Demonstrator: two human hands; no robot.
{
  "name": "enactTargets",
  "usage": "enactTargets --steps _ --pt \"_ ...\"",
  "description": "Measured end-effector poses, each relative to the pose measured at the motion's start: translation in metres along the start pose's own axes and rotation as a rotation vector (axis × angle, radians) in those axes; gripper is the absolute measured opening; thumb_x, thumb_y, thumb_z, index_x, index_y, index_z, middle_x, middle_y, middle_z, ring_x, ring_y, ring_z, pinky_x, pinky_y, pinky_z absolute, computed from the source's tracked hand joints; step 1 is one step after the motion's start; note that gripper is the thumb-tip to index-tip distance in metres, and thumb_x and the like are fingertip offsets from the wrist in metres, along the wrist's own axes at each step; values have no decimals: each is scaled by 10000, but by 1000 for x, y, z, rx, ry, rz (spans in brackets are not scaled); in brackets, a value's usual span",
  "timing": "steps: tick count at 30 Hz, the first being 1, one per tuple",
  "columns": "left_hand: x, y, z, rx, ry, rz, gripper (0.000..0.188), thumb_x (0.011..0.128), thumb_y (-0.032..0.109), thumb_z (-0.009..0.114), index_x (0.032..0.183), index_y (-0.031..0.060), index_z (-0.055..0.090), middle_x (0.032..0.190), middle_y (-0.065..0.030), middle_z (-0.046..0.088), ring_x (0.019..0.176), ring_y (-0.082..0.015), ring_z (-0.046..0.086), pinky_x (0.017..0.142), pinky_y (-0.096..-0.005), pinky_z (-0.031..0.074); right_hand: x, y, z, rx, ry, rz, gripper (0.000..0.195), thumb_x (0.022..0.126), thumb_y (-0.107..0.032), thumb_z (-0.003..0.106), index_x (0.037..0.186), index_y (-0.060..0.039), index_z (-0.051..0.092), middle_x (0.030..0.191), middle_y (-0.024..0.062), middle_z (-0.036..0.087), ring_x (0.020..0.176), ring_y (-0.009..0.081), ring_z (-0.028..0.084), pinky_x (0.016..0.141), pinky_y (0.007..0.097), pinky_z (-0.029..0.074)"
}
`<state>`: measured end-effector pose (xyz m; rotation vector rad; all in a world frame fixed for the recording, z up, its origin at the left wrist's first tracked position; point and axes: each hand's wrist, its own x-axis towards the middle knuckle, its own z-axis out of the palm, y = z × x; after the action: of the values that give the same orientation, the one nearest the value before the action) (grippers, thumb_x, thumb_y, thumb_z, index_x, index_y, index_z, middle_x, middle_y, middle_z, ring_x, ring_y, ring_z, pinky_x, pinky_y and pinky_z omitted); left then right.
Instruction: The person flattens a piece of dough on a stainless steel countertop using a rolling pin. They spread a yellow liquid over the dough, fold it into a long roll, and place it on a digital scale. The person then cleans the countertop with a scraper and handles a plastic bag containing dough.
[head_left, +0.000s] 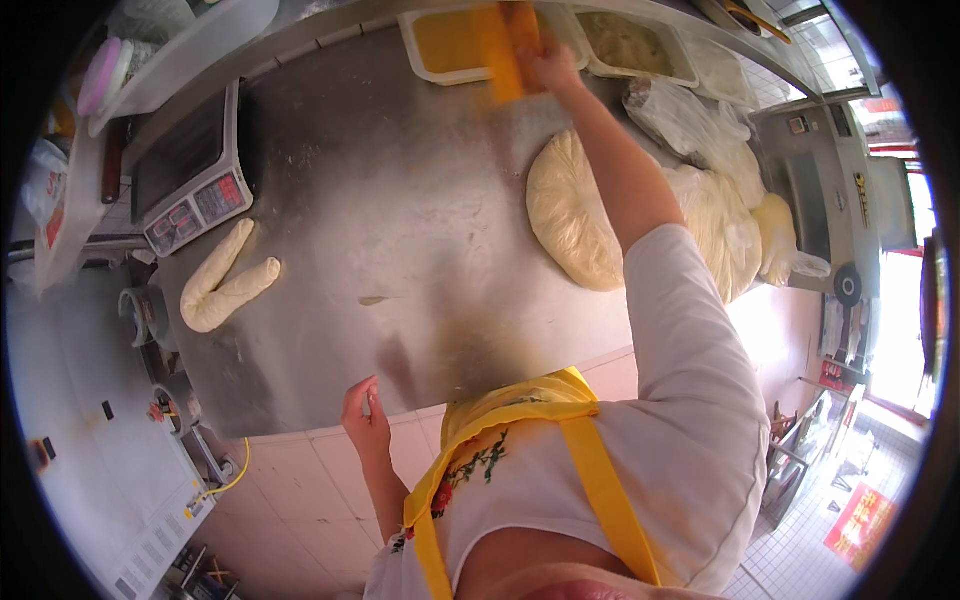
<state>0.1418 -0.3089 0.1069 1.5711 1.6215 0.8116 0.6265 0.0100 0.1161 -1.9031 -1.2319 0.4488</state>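
My right hand (555, 66) reaches to the back of the steel worktable (337, 247), gripping a flat orange tool (510, 56) blurred by motion. The tool is over the edge of a white tray (427, 77) with yellow contents; its exact kind is unclear. Near the table's front edge hangs my left hand (366, 412), fingers loosely curled with a small gap, nothing in them. A folded dough rope (217, 292) lies at the left of the tabletop. Beside my right forearm rests a large mound of dough (574, 214) under clear plastic, partly hidden by the arm.
A digital scale (199, 206) stands at the left rear. More plastic-wrapped dough (716, 225) and a plastic bag (690, 124) occupy the right. Another tray (626, 45) sits at the back, below a shelf edge (735, 56). A white appliance lid (97, 420) is at the left.
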Motion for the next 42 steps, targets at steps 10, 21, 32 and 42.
enactTargets --steps 10,21,32,42 --pt "1 15 10 49 -58 42 162 862 22 543 996 37 634 935 -103 655 859 -262 606 763 -327 474 -47 6 28 -772 -100 -807 236 848 -178 515 1076 -215 564 842 98 652 792 292 642 638 426 522" --pt "-5 -9 -33 -5 77 -47 160 865 22 549 992 50 643 956 -83 660 860 -238 613 751 -313 483 -131 -6 107 -532 -491 1 341 806 -350 555 1050 -119 616 931 164 667 935 322 635 780 430 512" --pt "-39 -44 -62 -6 177 -183 156 879 5 531 991 34 636 901 -88 642 843 -199 608 744 -281 478 -60 -80 192 -340 -610 -160 476 805 -367 601 1179 -73 572 1140 109 630 1072 247 584 932 359 446" --pt "-41 -43 -60 -40 237 -133 153 880 -1 537 995 29 633 917 -84 646 844 -202 614 742 -278 481 -199 -105 180 -411 -1153 -650 397 796 -195 591 1192 -172 578 1103 95 627 1036 242 574 873 370 457"
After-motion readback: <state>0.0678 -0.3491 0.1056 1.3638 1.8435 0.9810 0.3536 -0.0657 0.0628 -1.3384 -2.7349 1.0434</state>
